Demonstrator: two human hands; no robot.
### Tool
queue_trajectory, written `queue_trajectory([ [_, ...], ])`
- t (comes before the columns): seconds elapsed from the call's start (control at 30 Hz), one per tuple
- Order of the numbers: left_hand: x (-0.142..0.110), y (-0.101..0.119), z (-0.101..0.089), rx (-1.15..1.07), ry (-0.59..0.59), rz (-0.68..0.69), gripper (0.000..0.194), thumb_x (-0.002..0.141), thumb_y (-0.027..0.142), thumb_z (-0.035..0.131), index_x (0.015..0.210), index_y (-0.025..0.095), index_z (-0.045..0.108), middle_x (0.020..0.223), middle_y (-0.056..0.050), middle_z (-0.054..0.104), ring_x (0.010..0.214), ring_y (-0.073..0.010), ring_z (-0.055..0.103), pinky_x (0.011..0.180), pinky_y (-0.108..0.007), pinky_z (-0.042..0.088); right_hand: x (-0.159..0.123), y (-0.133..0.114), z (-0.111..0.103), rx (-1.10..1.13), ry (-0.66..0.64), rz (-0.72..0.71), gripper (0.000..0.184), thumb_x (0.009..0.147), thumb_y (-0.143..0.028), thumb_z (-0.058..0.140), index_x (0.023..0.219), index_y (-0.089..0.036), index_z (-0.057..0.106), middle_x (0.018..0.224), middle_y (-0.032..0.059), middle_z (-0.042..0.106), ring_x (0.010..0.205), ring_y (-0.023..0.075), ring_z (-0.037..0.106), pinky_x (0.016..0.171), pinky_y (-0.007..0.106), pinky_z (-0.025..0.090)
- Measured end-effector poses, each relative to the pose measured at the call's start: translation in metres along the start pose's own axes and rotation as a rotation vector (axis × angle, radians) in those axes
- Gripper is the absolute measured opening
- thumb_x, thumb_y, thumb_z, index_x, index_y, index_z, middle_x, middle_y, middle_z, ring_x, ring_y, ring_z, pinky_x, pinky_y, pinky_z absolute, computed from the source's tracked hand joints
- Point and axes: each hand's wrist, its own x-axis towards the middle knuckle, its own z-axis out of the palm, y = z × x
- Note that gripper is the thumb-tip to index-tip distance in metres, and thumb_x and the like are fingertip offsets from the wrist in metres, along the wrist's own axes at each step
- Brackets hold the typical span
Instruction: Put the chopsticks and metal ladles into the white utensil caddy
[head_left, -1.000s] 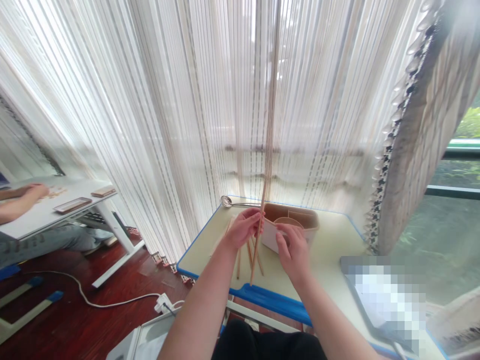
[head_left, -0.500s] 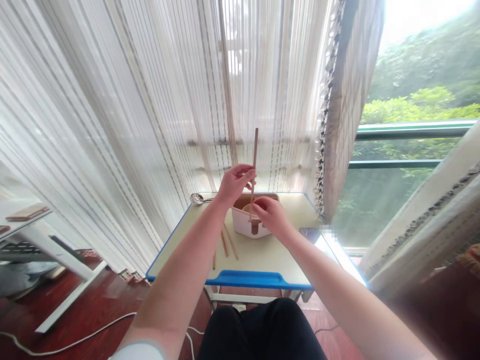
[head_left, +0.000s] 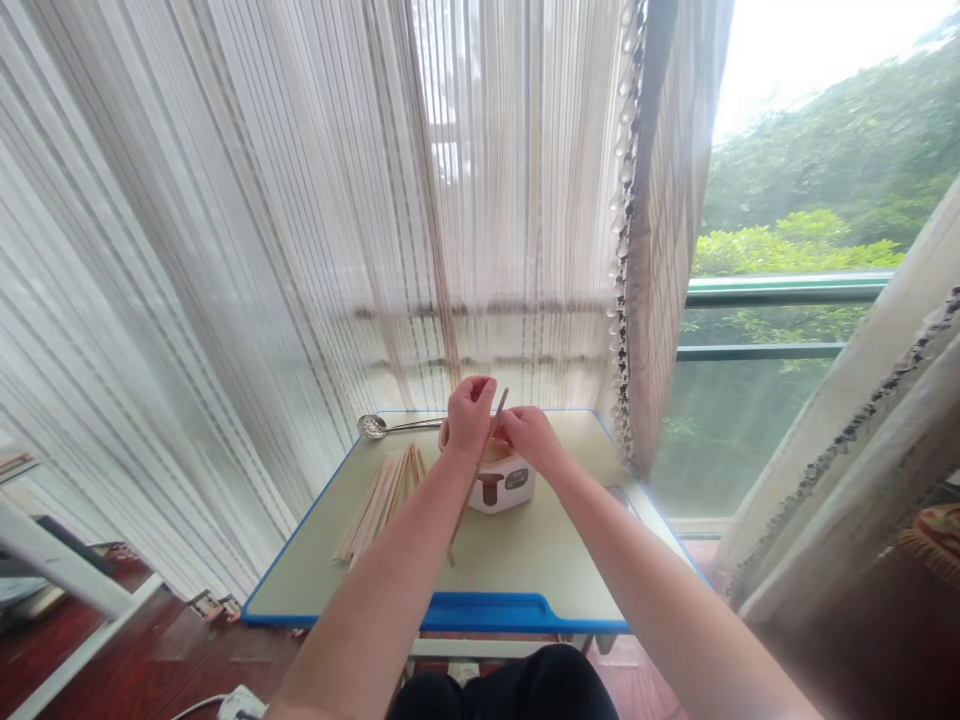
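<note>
A wooden chopstick [head_left: 464, 509] slants across in front of a white container [head_left: 517, 497] with a brown, pot-like print and a dark label. At its upper part, the fingertips of my right hand [head_left: 531, 432] are closed around the stick, over the container's rim. My left hand [head_left: 472, 412] is beside it, slightly higher, with fingers curled and pressed together. Whatever those fingers may pinch is hidden. Several more chopsticks [head_left: 373, 507] lie in a loose bundle on the table, left of the container and partly behind my left forearm.
A metal slotted spoon [head_left: 373, 427] lies at the table's back left. The table [head_left: 551, 540] has a blue edge and a blue front tray [head_left: 487, 610]. A dark flat object [head_left: 619, 495] lies at the right, partly behind my forearm. Curtains [head_left: 517, 250] hang close behind.
The chopstick has gone from nearly upright to slanted, its top now much lower. My left hand has come down off its upper part. More of the chopstick bundle shows as the view shifts.
</note>
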Motion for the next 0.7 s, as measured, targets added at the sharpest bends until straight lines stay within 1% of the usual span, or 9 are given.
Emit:
queue_trajectory([
  [0.13, -0.010, -0.009, 0.006, -0.037, 0.063, -0.014, 0.023, 0.077, 0.039, 0.053, 0.072, 0.017, 0.059, 0.062, 0.000, 0.055, 0.053, -0.0084, 0.045, 0.051, -0.021, 0.035, -0.007, 0.007, 0.009, 0.126, -0.094, 0.111, 0.027, 0.075, -0.023, 0.039, 0.052, -0.017, 0.051, 0.050, 0.0021, 0.059, 0.040, 0.0098, 0.050, 0.035, 0.019, 0.035],
  [0.2, -0.012, -0.014, 0.008, -0.133, 0.099, -0.074, 0.025, 0.079, 0.041, 0.049, 0.072, 0.018, 0.056, 0.062, 0.001, 0.051, 0.050, -0.0075, 0.042, 0.049, -0.021, 0.034, -0.011, 0.010, 0.013, 0.211, -0.135, 0.158, 0.024, 0.076, -0.024, 0.039, 0.056, -0.017, 0.052, 0.054, 0.0028, 0.061, 0.041, 0.0110, 0.053, 0.032, 0.019, 0.034],
  [0.3, -0.012, -0.020, 0.010, -0.306, 0.152, -0.155, 0.029, 0.081, 0.043, 0.041, 0.072, 0.018, 0.052, 0.064, 0.001, 0.049, 0.051, -0.0071, 0.042, 0.050, -0.021, 0.035, -0.011, 0.015, 0.016, 0.294, -0.161, 0.170, 0.021, 0.077, -0.028, 0.044, 0.061, -0.017, 0.053, 0.059, 0.0032, 0.062, 0.043, 0.0112, 0.055, 0.030, 0.018, 0.037],
  [0.4, -0.008, -0.020, 0.007, -0.382, 0.213, -0.138, 0.029, 0.083, 0.043, 0.037, 0.073, 0.018, 0.050, 0.066, 0.001, 0.049, 0.053, -0.0072, 0.044, 0.055, -0.022, 0.038, -0.007, 0.017, 0.016, 0.296, -0.145, 0.140, 0.023, 0.078, -0.033, 0.048, 0.063, -0.017, 0.054, 0.059, 0.0034, 0.061, 0.044, 0.0117, 0.055, 0.029, 0.018, 0.036],
  [0.5, -0.009, -0.015, -0.006, -0.296, 0.279, -0.067, 0.027, 0.083, 0.042, 0.040, 0.077, 0.018, 0.052, 0.070, 0.000, 0.052, 0.056, -0.0074, 0.045, 0.057, -0.021, 0.037, -0.002, 0.013, 0.010, 0.277, -0.053, 0.100, 0.025, 0.081, -0.035, 0.046, 0.067, -0.016, 0.055, 0.063, 0.0038, 0.061, 0.044, 0.0112, 0.055, 0.030, 0.019, 0.037],
  [0.53, -0.012, -0.014, -0.013, -0.228, 0.272, -0.046, 0.025, 0.081, 0.041, 0.044, 0.080, 0.019, 0.054, 0.073, 0.000, 0.054, 0.058, -0.0079, 0.047, 0.057, -0.021, 0.037, 0.000, 0.010, 0.007, 0.274, -0.020, 0.088, 0.025, 0.082, -0.035, 0.045, 0.069, -0.016, 0.055, 0.064, 0.0038, 0.061, 0.044, 0.0109, 0.055, 0.031, 0.019, 0.038],
  [0.57, -0.015, -0.012, -0.020, -0.151, 0.234, -0.033, 0.024, 0.080, 0.041, 0.048, 0.082, 0.019, 0.057, 0.076, -0.001, 0.056, 0.061, -0.0087, 0.048, 0.058, -0.021, 0.038, 0.002, 0.006, 0.004, 0.271, 0.006, 0.073, 0.025, 0.082, -0.036, 0.044, 0.071, -0.016, 0.055, 0.065, 0.0038, 0.061, 0.044, 0.0105, 0.055, 0.032, 0.019, 0.039],
  [0.6, -0.018, -0.011, -0.027, -0.076, 0.164, -0.033, 0.023, 0.077, 0.040, 0.053, 0.083, 0.019, 0.060, 0.077, -0.002, 0.059, 0.064, -0.0100, 0.051, 0.059, -0.021, 0.039, 0.004, 0.001, 0.001, 0.266, 0.019, 0.054, 0.025, 0.083, -0.037, 0.044, 0.073, -0.016, 0.055, 0.065, 0.0037, 0.061, 0.045, 0.0103, 0.055, 0.034, 0.019, 0.040],
  [0.7, -0.027, -0.009, -0.043, 0.071, -0.126, -0.052, 0.024, 0.069, 0.037, 0.064, 0.081, 0.017, 0.066, 0.076, -0.005, 0.063, 0.068, -0.0146, 0.055, 0.062, -0.024, 0.041, 0.010, -0.017, -0.008, 0.233, 0.006, -0.044, 0.025, 0.083, -0.039, 0.047, 0.077, -0.017, 0.056, 0.067, 0.0036, 0.061, 0.049, 0.0101, 0.056, 0.038, 0.019, 0.043],
])
